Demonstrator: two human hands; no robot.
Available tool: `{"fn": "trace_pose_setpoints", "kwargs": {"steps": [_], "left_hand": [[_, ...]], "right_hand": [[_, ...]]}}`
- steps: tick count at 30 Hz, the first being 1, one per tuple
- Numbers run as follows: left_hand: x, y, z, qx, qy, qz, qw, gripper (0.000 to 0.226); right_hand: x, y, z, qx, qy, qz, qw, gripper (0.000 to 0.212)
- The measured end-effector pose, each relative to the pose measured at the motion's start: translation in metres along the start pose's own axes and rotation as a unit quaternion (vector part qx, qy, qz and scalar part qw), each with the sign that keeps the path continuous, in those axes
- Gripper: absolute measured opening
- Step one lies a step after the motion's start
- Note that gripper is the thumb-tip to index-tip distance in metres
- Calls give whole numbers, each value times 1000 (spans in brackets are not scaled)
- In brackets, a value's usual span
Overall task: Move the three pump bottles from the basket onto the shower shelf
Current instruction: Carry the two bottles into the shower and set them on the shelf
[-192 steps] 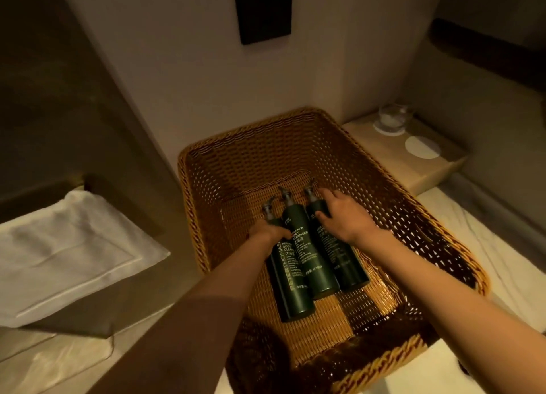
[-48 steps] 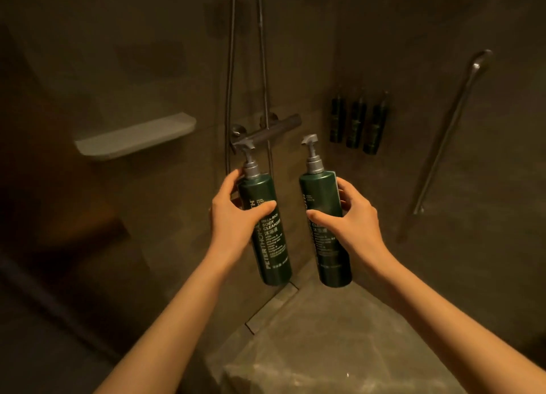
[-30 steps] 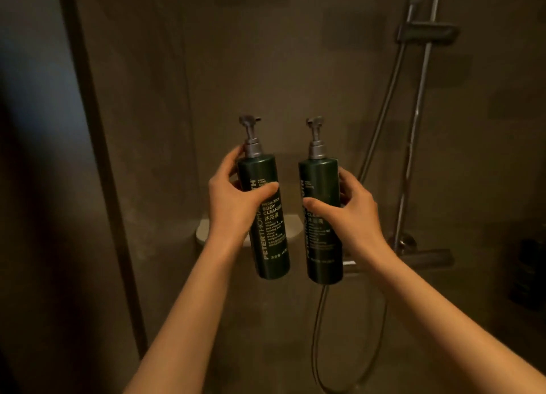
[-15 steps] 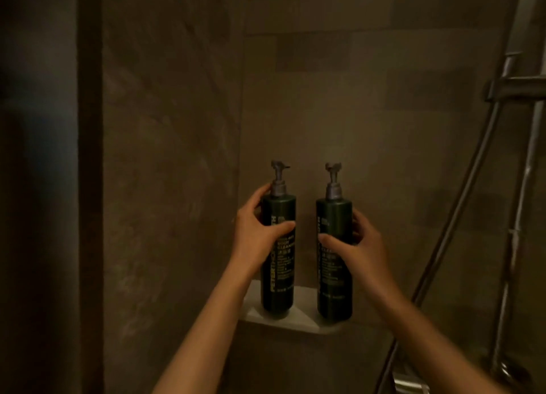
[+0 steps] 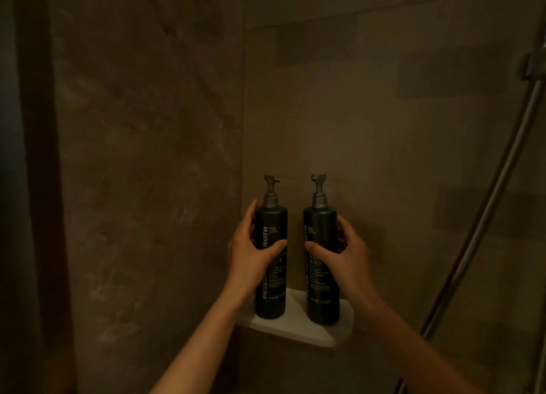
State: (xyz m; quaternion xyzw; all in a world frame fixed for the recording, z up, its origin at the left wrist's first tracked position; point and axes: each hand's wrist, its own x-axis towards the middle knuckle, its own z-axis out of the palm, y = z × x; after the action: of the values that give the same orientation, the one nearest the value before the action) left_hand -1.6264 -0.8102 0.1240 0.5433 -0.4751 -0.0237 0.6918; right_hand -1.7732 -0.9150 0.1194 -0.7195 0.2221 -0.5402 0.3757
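Two dark green pump bottles with grey pumps stand upright side by side on the pale corner shower shelf [image 5: 298,325]. My left hand [image 5: 251,257] is wrapped around the left bottle [image 5: 271,222], thumb across its front. My right hand [image 5: 345,257] grips the right bottle [image 5: 320,225] the same way. Both bottle bases rest on the shelf. The basket and any third bottle are out of view.
Brown tiled walls meet in the corner behind the shelf. A metal shower rail [image 5: 484,204] runs diagonally up the right side, with a bracket [image 5: 531,65] near the top right. A dark vertical frame [image 5: 38,187] stands at the left.
Both hands carried the bottles from the basket into the shower and lowered them onto the corner shelf. Since half a second ago they sit slightly further back on it.
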Motion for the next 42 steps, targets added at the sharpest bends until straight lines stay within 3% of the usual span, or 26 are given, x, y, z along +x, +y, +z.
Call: {"fn": "trace_pose_setpoints", "kwargs": {"steps": [6, 12, 16, 25, 42], "left_hand": [[-36, -28, 6, 50, 33, -29, 998, 87], [-56, -42, 10, 105, 39, -29, 993, 86], [-54, -47, 11, 139, 49, -27, 989, 84], [-43, -49, -4, 177, 90, -24, 980, 82], [-39, -51, -12, 209, 80, -34, 974, 82]], "right_hand": [[-10, 7, -1, 15, -2, -3, 1000, 64], [-37, 26, 5, -29, 10, 11, 999, 77], [-54, 39, 9, -72, 33, 27, 996, 72], [-38, 36, 34, -47, -29, 34, 998, 68], [-26, 25, 48, -93, -49, 20, 994, 64]]}}
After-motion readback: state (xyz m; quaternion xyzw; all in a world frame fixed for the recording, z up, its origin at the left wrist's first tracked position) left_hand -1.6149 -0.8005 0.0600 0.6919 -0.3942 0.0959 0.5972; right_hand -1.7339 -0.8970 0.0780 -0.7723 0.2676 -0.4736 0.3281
